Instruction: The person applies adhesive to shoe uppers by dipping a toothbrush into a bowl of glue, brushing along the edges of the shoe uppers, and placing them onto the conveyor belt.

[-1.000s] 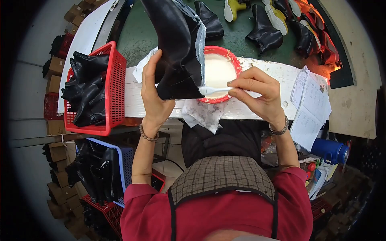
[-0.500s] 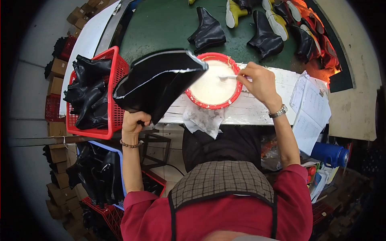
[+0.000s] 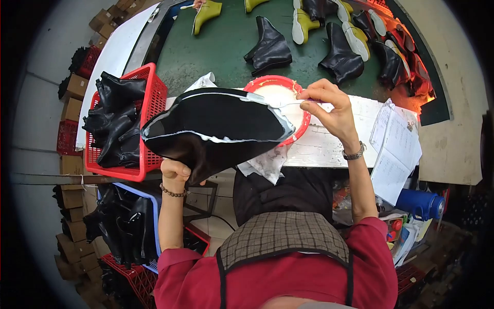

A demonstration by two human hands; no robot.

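Observation:
My left hand (image 3: 176, 171) is closed around the shaft of a black boot (image 3: 221, 116), which is turned with its bottom up. White glue runs along the bottom's edge. Between the fingers and thumb of my right hand (image 3: 332, 105) is a thin pale brush (image 3: 294, 102). Its tip reaches the glued edge at the boot's right end; whether it touches is hard to tell. Behind that end stands a red basin (image 3: 271, 80) of white glue, partly covered by the boot.
A red basket (image 3: 149, 121) of black boots stands left. Black and yellow-soled boots (image 3: 270, 46) lie on the green table (image 3: 221, 56). Papers (image 3: 393, 149) lie right, above a blue jug (image 3: 419, 201). Another person's hand (image 3: 198, 4) is at the far edge beside a yellow-green boot (image 3: 207, 15).
The boot has come down and swung level, partly covering the basin. The brush has moved from the glue to the boot's edge. Another person's hand has appeared at the far edge.

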